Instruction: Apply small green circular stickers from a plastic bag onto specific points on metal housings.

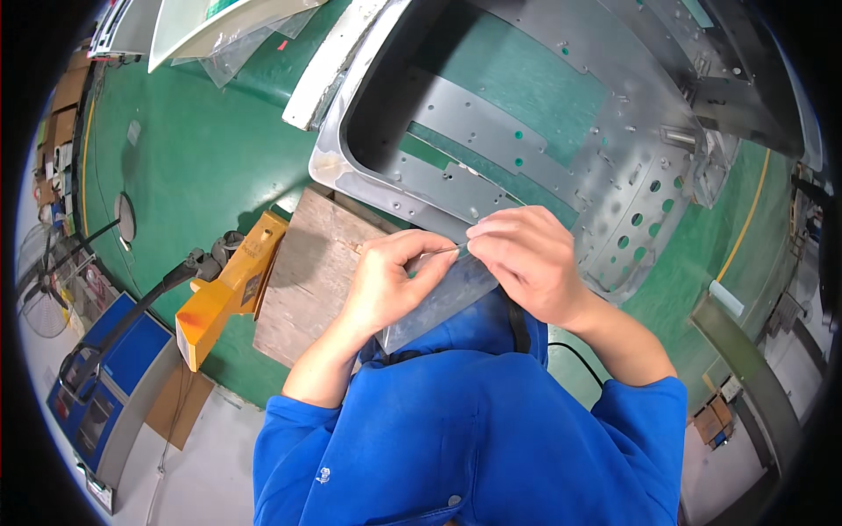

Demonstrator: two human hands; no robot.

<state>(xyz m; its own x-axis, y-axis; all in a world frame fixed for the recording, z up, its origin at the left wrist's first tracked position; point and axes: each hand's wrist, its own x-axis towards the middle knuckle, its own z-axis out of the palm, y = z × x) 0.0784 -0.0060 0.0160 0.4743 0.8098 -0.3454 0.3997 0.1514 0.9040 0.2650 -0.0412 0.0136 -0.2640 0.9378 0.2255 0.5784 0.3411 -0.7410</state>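
A clear plastic bag (438, 305) hangs between my two hands, in front of my blue work clothes. My left hand (391, 273) is closed, with thumb and forefinger pinching the bag's upper edge. Right beside it, my right hand (530, 261) is closed too, its bent fingers gripping the edge of the same bag. The fingertips of both hands nearly meet there. What the bag contains, if anything, cannot be made out. Just beyond my hands lies the near rim of a large grey metal housing (421, 212) with a big opening and many drilled holes.
A wooden board (307, 272) and a yellow metal stand (230, 289) are to my left. Farther left are a pedestal fan (44, 302) and a blue-topped cabinet (132, 346). A long grey-green panel (745, 373) stands at the right. The floor (175, 202) is green.
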